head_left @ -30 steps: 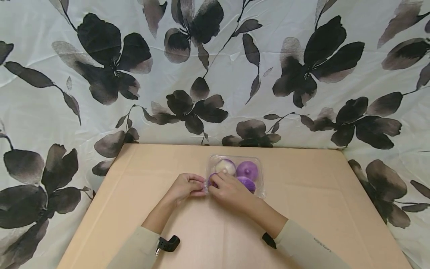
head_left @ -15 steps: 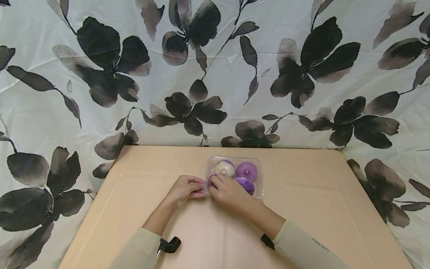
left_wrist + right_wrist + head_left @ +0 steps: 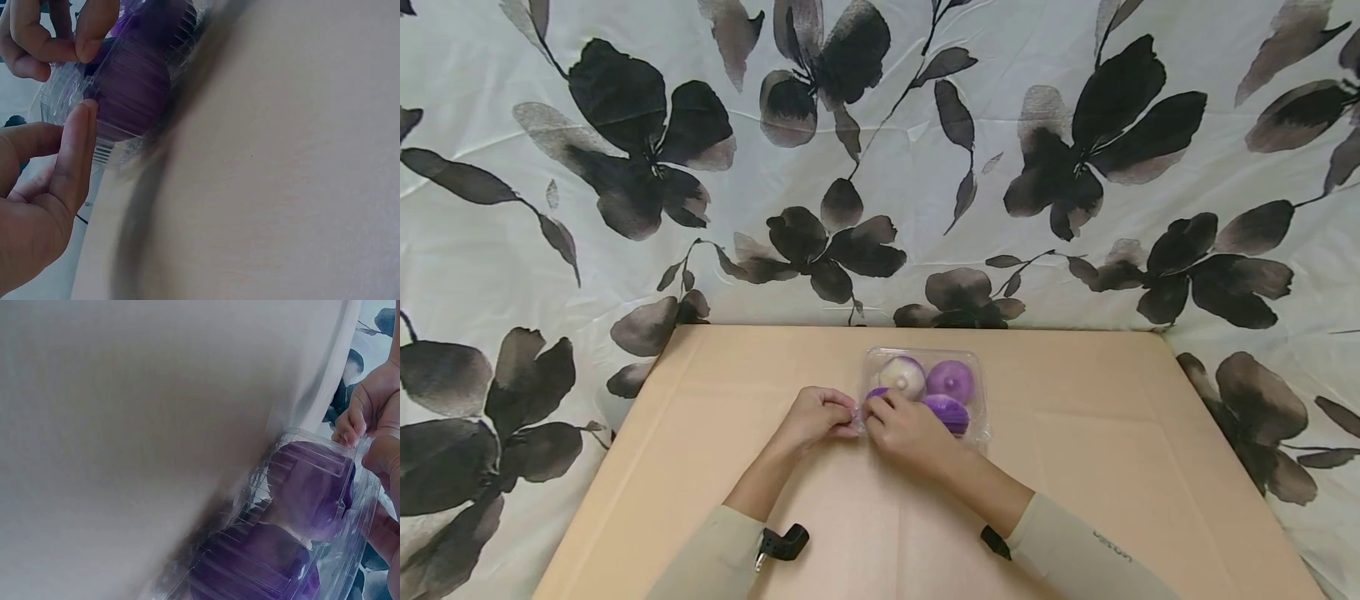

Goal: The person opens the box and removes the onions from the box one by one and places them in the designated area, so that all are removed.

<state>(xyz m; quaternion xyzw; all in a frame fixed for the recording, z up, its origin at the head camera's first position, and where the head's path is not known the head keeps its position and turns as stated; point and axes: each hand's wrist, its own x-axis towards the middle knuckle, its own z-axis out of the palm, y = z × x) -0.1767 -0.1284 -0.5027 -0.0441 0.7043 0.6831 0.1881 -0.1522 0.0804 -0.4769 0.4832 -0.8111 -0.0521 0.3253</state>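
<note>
A clear plastic clamshell box (image 3: 925,352) holds several round purple onions, among them a pale-topped onion (image 3: 901,377), a purple onion (image 3: 951,381) and a front onion (image 3: 947,415). Another lies partly hidden under my right hand (image 3: 910,433). At the near left corner my left hand (image 3: 812,417) pinches the box's edge between thumb and fingers. My right hand's thumb and fingers grip the rim just beside it. The left wrist view has both hands' fingertips at the corner, with a purple onion (image 3: 134,94) behind the ribbed plastic.
The box stands on a tan tabletop (image 3: 1075,467), towards its far edge. Behind hangs a white cloth (image 3: 955,183) with dark flowers. A black wrist strap (image 3: 782,543) sits on the left sleeve.
Both hands stay at the box's near left corner. The right hand's fingers have shifted slightly down, showing more of the front onion. The box has hardly moved.
</note>
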